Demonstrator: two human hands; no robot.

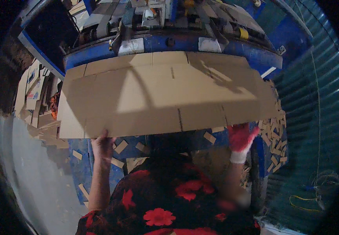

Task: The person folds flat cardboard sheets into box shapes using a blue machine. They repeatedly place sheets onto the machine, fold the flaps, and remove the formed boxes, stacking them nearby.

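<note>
Nearest of all, the person's dark garment with red flowers fills the bottom of the view, with a forearm reaching forward on either side of it. At the ends of these, the bare left hand pinches the near edge of a wide cardboard sheet, thumb on top and fingers hidden beneath, while the right hand, in a red and white glove, meets the same edge farther along with its thumb spread aside; its fingertips are out of sight, so whether that grip clasps or only props the edge cannot be told. Below the edge, small cardboard scraps lie strewn on a blue surface. The creased sheet stretches away from the hands, its far edge just at the blue front of a machine, though contact there is unclear. The step in hand looks like presenting and squaring the sheet to that front; the next move would call for both hands level and an even push or lift, since a one-sided shove could skew it. Beyond the front bar sit two metal plates and a row of belts and rollers
</note>
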